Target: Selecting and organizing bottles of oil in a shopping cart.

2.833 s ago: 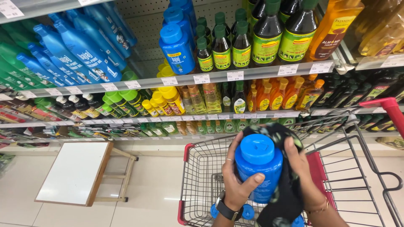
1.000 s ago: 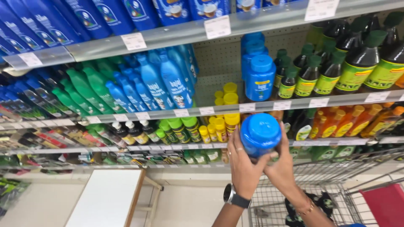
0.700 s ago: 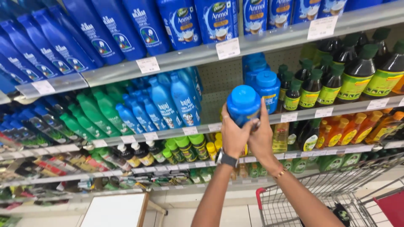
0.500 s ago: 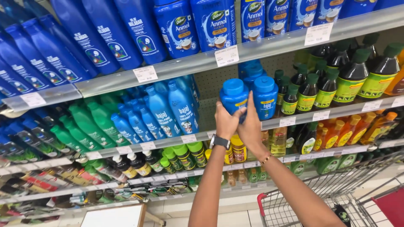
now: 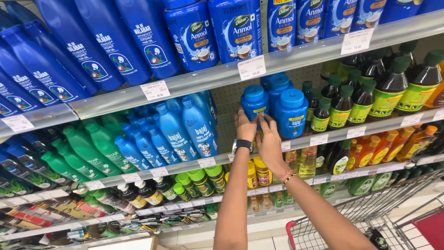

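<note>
Both my hands hold a blue plastic jar (image 5: pixel 255 102) with a round blue lid against the middle shelf (image 5: pixel 259 148). My left hand (image 5: pixel 245 128), with a black watch on the wrist, grips its left side. My right hand (image 5: pixel 269 141), with a bead bracelet on the wrist, cups its front and right side. The jar stands upright on the shelf next to a matching blue jar (image 5: pixel 292 113), with another blue jar (image 5: pixel 277 88) behind them.
Tall blue bottles (image 5: pixel 185 122) stand left of the jars, and dark bottles with green caps (image 5: pixel 370 99) to the right. Large blue bottles fill the top shelf (image 5: pixel 222 74). Green, yellow and orange bottles line lower shelves. A wire shopping cart (image 5: pixel 370 222) is at lower right.
My hands lifted the blue jar from over the cart up to the middle shelf and set it beside the other blue jars. The view moved closer to the shelves.
</note>
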